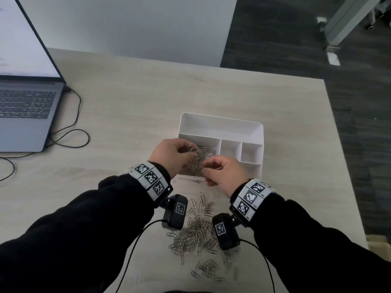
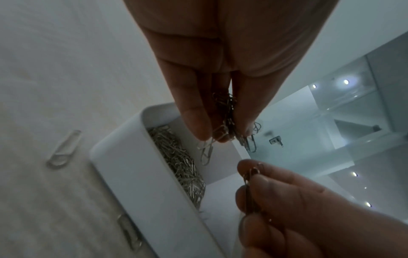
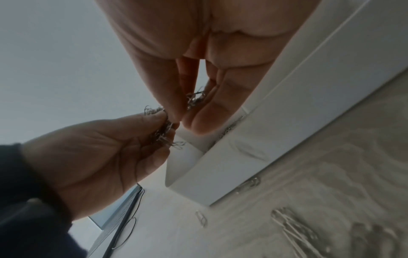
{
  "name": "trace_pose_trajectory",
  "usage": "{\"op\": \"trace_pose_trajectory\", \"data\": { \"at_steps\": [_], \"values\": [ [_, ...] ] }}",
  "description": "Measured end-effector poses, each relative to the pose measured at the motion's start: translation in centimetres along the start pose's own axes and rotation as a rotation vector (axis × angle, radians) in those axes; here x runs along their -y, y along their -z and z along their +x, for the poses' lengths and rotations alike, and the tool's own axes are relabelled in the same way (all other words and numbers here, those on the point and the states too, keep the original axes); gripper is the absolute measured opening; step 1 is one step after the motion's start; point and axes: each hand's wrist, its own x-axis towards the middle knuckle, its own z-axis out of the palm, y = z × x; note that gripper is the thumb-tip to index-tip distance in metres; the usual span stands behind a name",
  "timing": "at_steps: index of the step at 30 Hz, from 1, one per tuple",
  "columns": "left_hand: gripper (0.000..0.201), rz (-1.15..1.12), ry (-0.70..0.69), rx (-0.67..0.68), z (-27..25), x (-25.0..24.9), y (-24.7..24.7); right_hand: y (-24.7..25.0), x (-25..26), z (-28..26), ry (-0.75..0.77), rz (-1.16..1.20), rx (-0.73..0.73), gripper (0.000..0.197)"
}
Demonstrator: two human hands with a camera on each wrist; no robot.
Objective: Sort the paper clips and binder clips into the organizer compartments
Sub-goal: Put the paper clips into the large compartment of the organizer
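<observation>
A pale wood-grain desk point(image 1: 131, 98) fills the middle of the head view, its far right corner squared off against dark grey carpet point(image 1: 296, 34). A plain white wall point(image 1: 127, 22) rises behind the desk's far edge. At the left, an open grey laptop point(image 1: 25, 106) sits on the desk with its screen lit white, and a thin black cable point(image 1: 78, 115) runs from its side and loops across the surface. Beyond the carpet, at upper right, a metal-framed glass partition point(image 1: 342, 24) stands. In the left wrist view, small round ceiling lights point(image 2: 345, 81) shine through glass panels.
</observation>
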Motion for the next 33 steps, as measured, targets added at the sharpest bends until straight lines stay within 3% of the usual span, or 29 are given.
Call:
{"op": "trace_pose_trajectory", "data": {
  "at_steps": [5, 11, 16, 20, 23, 27, 30, 33],
  "values": [
    [0.020, 0.307, -0.048, -0.022, 2.0, -0.4, -0.5, -0.6, 0.2, 1.7, -0.017, -0.061, -0.037, 0.019],
    [0.029, 0.336, -0.059, -0.012, 1.9, -0.6, -0.6, -0.6, -0.4, 1.9, -0.021, -0.117, -0.051, 0.025],
    [0.021, 0.298, -0.108, -0.029, 0.4, -0.4, 0.1, 0.7, -0.4, 0.3, 0.046, -0.192, -0.068, 0.025],
    [0.016, 0.232, -0.122, -0.101, -1.5, 1.1, 1.0, 2.4, -1.3, -1.9, 0.083, -0.207, -0.127, 0.015],
    [0.017, 0.288, -0.106, -0.181, -3.1, 3.7, 1.6, 3.1, -3.2, -3.7, 0.100, -0.343, -0.138, 0.013],
    [0.037, 0.445, -0.028, -0.116, -4.4, 8.1, 1.3, 1.9, -5.8, -5.2, 0.207, -0.644, 0.046, 0.024],
    [0.058, 0.673, -0.076, 0.003, -5.4, 9.6, 0.3, 0.1, -6.8, -5.0, 0.294, -0.826, 0.188, 0.044],
    [0.062, 0.862, -0.081, 0.051, -6.7, 10.2, -0.9, -1.5, -7.7, -4.7, 0.289, -0.982, 0.238, 0.062]
  ]
}}
